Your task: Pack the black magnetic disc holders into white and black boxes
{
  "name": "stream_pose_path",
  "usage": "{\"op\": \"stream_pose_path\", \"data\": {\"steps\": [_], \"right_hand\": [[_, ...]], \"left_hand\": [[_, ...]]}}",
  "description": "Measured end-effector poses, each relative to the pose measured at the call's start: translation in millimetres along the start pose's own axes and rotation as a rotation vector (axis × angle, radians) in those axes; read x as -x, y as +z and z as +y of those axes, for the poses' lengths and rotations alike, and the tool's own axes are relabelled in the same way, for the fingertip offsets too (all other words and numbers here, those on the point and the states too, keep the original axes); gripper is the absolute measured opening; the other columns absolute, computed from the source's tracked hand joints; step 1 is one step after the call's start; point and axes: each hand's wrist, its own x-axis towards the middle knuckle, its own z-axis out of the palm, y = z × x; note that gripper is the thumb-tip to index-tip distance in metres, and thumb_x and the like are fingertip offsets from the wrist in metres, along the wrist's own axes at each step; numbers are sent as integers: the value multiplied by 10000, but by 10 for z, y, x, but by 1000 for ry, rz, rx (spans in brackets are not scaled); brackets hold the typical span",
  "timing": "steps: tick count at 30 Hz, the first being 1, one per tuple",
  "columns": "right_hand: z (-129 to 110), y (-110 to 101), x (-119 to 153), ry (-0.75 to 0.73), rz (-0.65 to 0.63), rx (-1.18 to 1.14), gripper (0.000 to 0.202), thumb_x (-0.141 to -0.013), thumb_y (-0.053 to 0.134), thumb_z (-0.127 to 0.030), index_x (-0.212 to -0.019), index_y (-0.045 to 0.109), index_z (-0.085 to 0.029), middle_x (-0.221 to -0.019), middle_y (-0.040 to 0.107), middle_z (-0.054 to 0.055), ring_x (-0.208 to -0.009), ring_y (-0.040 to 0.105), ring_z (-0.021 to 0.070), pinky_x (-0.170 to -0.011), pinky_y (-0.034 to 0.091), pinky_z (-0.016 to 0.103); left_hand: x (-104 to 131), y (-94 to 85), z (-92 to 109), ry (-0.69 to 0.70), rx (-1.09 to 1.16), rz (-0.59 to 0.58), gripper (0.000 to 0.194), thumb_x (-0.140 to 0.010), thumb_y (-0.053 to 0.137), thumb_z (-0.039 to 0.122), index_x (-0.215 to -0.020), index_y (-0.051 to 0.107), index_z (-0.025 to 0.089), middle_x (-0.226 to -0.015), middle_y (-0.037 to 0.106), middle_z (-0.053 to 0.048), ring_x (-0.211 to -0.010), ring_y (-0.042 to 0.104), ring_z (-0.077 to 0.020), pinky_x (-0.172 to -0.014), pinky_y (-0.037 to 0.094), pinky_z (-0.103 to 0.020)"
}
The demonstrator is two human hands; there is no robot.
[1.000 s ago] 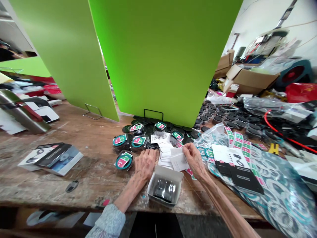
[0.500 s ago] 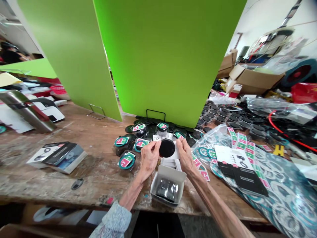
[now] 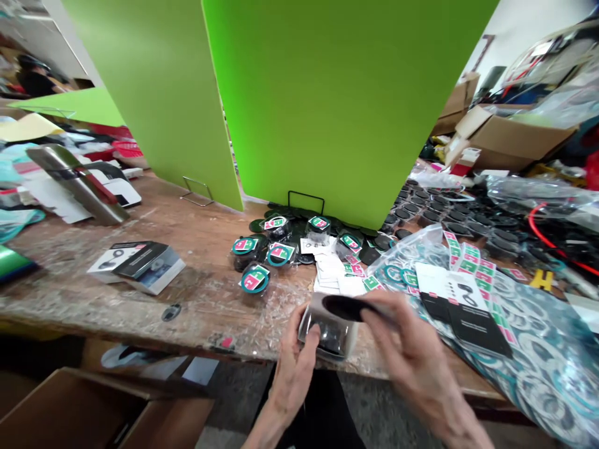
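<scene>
My left hand [image 3: 299,346] grips the left side of a small open box [image 3: 350,343] at the table's front edge, its thumb over the opening. Inside the box lies a dark item in clear plastic [image 3: 329,337]. Just above the box my right hand [image 3: 407,343], blurred by motion, pinches a flat black disc [image 3: 345,307], together with what may be a white paper. Behind the box lie white papers [image 3: 330,269] and red-and-green stickers [image 3: 358,269]. Several wrapped round items with teal rings [image 3: 255,279] stand to the left of these.
Green panels [image 3: 327,106] stand across the back on wire feet. Left are printed boxes [image 3: 138,265] and a metal flask [image 3: 79,185]. Right lie a plastic bag of rings [image 3: 538,368], black booklets [image 3: 477,318] and rows of black discs [image 3: 421,209]. An open carton [image 3: 93,399] sits below the table edge.
My left hand has left the black disc and taken hold of the box. My right hand has brought the disc down and nearer, over the box. The view has shifted left.
</scene>
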Motion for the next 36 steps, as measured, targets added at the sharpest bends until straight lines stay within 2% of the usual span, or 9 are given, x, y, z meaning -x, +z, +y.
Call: {"op": "stream_pose_path", "data": {"steps": [2,6,15,20,22,25,28,31,36], "right_hand": [[-28,169,89,-186,-121,221,313,-907,408,-87,-1140,532,-254,-1037,638,39,-940,598,199,-863,474,374],[71,420,132,-292,-199,512,460,-834,339,-12,-1235,502,-167,-1146,583,117,-1082,518,263,-958,424,468],[255,573,280,-351,-77,618,376,-896,342,-31,-1231,508,-73,-1206,562,188,-1146,495,292,-940,432,478],[283,558,419,-426,-116,474,419,-913,392,-67,-1320,455,-145,-1214,602,118,-1163,525,253,-1084,272,553],[341,503,498,-325,-39,333,484,-916,380,-80,-1385,383,-200,-1373,482,113,-1287,429,253,-1101,285,536],[438,474,586,143,91,-26,469,-960,388,-211,-1418,302,-261,-1429,410,109,-1305,423,234,-1050,406,460],[484,537,569,466,-12,-485,483,-960,435,-351,-1403,262,-266,-1340,503,104,-1231,510,218,-1021,444,415],[514,599,515,439,-71,-642,496,-945,464,-353,-1388,252,-283,-1326,508,82,-1255,484,209,-1033,432,395],[653,520,619,110,-118,-115,393,-953,447,-261,-1338,385,-311,-1413,415,69,-1344,367,235,-1091,353,475]], "left_hand": [[31,115,-88,33,20,111,391,-870,536,367,-1227,518,207,-1226,617,-64,-1108,582,-219,-956,455,-321],[7,179,-188,89,69,184,404,-826,566,328,-1207,534,199,-1246,603,-80,-1175,547,-236,-1022,414,-358],[6,164,-287,58,85,149,430,-846,527,334,-1251,470,204,-1321,540,-104,-1255,486,-254,-1098,334,-442],[75,100,-316,126,35,121,477,-886,511,355,-1329,362,263,-1423,424,-81,-1343,383,-228,-1134,298,-418],[115,44,-333,202,-40,112,498,-909,508,331,-1361,302,312,-1443,387,-59,-1353,364,-205,-1135,304,-406],[144,-48,-339,389,-266,83,459,-925,497,262,-1351,344,337,-1404,405,-46,-1324,389,-194,-1133,304,-409],[110,-124,-283,482,-443,33,360,-933,474,230,-1273,468,347,-1349,426,-33,-1294,407,-190,-1114,325,-393],[11,-181,-171,385,-395,-31,283,-925,484,249,-1199,507,317,-1243,466,-40,-1193,485,-187,-1047,402,-374],[-151,-340,-29,265,-267,-248,410,-884,563,303,-1270,426,310,-1145,481,-45,-1057,553,-174,-959,474,-351]]}}
